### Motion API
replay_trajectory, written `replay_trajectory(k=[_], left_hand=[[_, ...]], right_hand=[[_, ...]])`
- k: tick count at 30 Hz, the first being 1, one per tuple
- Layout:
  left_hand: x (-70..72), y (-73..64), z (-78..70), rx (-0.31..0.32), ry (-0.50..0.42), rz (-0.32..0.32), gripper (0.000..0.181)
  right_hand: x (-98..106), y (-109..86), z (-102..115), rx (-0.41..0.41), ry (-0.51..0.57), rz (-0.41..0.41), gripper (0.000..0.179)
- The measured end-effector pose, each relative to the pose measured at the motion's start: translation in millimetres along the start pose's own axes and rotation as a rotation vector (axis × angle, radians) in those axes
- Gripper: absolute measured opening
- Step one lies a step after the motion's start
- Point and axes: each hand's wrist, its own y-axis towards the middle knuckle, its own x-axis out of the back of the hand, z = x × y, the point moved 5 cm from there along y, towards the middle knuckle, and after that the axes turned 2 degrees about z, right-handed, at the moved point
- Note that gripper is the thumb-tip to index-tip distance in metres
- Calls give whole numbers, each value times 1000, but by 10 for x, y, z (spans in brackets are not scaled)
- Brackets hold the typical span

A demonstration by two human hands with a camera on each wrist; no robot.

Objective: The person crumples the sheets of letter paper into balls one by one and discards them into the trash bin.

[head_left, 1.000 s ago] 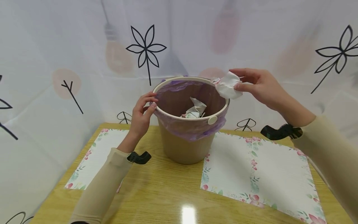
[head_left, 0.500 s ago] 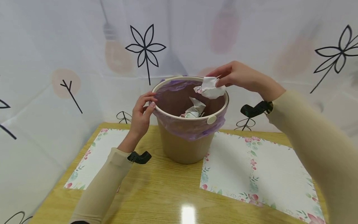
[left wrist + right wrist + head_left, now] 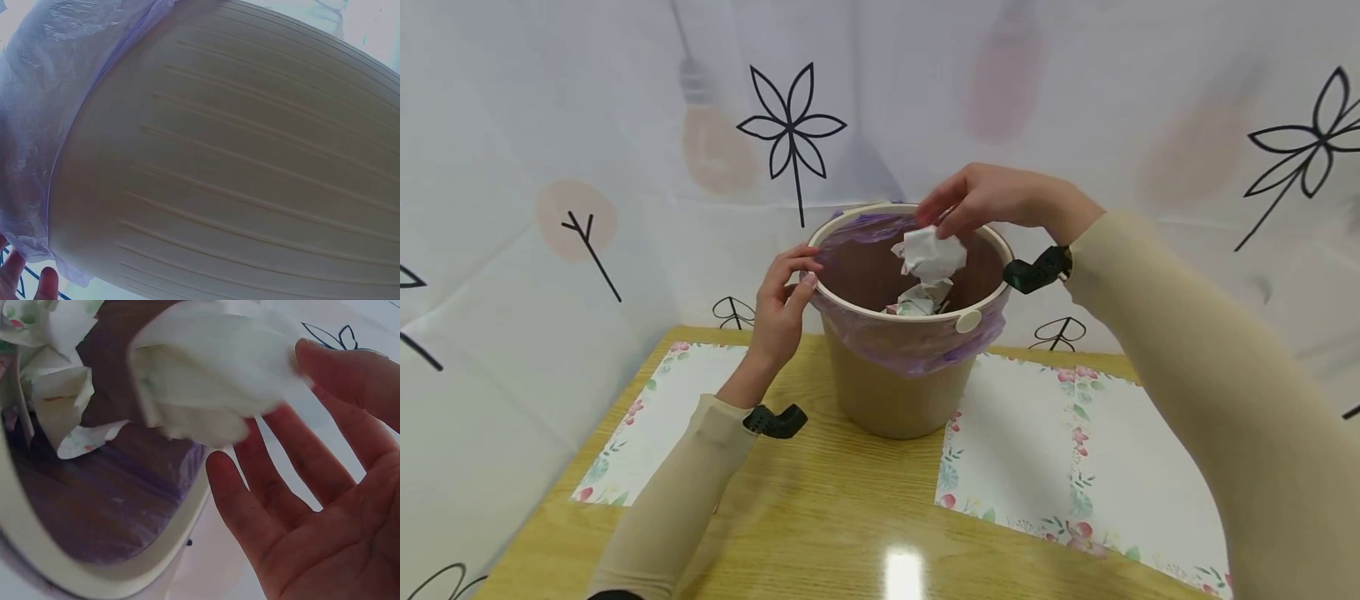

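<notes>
In the head view a beige trash can [image 3: 895,383] with a purple bag [image 3: 917,354] folded over its rim stands on the table. My left hand [image 3: 778,312] holds the rim at the left, its fingertips over the edge. Above the can's mouth is my right hand [image 3: 985,200], fingers spread and fairly straight in the right wrist view. A crumpled white paper ball [image 3: 934,257] hangs right at those fingertips, inside the opening, and looks blurred in the right wrist view. Lower in the can lies more crumpled paper [image 3: 921,300] with a floral print.
Floral-bordered paper sheets lie flat on the wooden table [image 3: 820,517]: one [image 3: 655,425] at the left, partly under the left forearm, and white sheets [image 3: 1022,450] at the right. A patterned cloth [image 3: 647,125] hangs close behind the can.
My right hand has moved left from beside the rim to over the opening, and the paper ball has come down into the mouth. The fingers have loosened from it. My left hand stays put.
</notes>
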Motion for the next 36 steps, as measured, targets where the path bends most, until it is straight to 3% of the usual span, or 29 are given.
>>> replay_trajectory(k=[2,6,9,16,24,36], left_hand=[[14,0,109,-6,2,-4,24],[15,-3,124,-13,5,-7,23],[-3,-8,23,-3,4,-5,23],[-4,-20,24,14,11,-1,24],[55,16,337,-16,35,12,25],[159,35,296,0,-7,44,31]], right_hand=[[-22,18,42,16,2,12,44],[-68,25,73,35,7,23,42],[-92,23,59,43,2,21,38],[-90,-30,21,75,6,-4,36],[-28,-224,8,146,56,-54,34],[-64,-651,-110,137,54,-161,31]])
